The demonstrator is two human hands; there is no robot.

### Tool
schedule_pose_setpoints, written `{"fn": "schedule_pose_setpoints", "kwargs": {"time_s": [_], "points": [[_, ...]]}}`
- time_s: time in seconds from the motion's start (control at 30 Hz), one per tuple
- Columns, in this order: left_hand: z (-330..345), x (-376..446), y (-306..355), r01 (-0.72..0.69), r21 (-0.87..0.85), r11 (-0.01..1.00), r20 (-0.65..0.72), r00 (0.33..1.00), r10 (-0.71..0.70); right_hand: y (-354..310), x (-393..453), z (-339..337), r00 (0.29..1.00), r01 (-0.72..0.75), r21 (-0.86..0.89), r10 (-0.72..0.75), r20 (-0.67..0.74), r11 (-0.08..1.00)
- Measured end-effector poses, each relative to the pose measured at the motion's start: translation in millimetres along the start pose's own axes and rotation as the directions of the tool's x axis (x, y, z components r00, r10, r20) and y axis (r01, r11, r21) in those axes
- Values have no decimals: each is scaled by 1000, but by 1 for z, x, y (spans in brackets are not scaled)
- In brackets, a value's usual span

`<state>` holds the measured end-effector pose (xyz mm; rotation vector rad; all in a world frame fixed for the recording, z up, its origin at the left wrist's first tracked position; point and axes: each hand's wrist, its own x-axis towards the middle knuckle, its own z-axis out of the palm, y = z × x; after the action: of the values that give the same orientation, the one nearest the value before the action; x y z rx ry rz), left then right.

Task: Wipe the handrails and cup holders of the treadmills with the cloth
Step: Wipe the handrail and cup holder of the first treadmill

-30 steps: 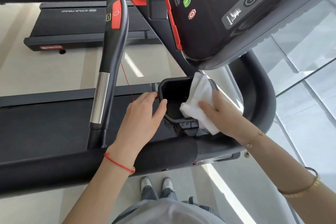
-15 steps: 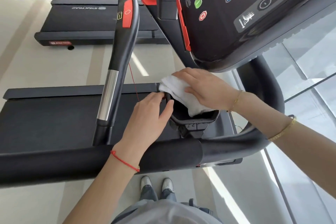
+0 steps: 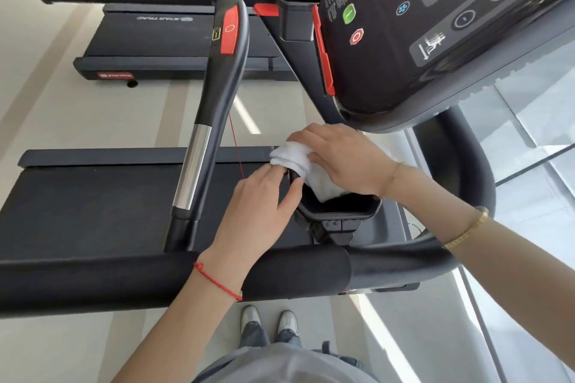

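A black cup holder [image 3: 339, 210] hangs below the treadmill console, just beyond the padded front handrail [image 3: 93, 283]. My right hand [image 3: 339, 155] holds a bunched white cloth [image 3: 303, 165] and presses it over the holder's far left rim, part of the cloth hanging inside. My left hand [image 3: 261, 205] grips the holder's left rim, thumb on the inside edge. The holder's far side is hidden under hand and cloth. A second cup holder [image 3: 297, 12] sits further up beside the console.
The console [image 3: 435, 25] with its buttons overhangs at the upper right. A curved inner handrail [image 3: 217, 96] with a red pad and chrome section runs up on the left. The black belt [image 3: 93, 205] lies below. A second treadmill [image 3: 174, 40] stands beyond. A glass wall is on the right.
My right hand has carried the cloth from the holder's right front corner across to its far left rim. My left hand has stayed on the left rim.
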<state>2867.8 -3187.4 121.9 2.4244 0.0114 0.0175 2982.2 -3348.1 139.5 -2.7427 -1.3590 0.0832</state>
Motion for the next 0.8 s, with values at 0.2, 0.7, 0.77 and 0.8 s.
{"fn": "schedule_pose_setpoints", "kwargs": {"time_s": [0.2, 0.7, 0.77, 0.8], "points": [[1, 1, -2, -1, -29, 1000, -14, 1000, 0, 2, -35, 8, 975, -181, 62, 187, -116, 982], [3, 1, -6, -77, -77, 994, 0, 997, 77, -19, -68, 13, 735, -562, 627, 674, 78, 540], [3, 2, -6, -83, -73, 994, -4, 997, 83, -32, -83, 18, 699, -595, 631, 707, 101, 498], [3, 2, -5, -84, -74, 994, -8, 996, 84, -33, -84, 19, 707, -593, 628, 699, 108, 503]]}}
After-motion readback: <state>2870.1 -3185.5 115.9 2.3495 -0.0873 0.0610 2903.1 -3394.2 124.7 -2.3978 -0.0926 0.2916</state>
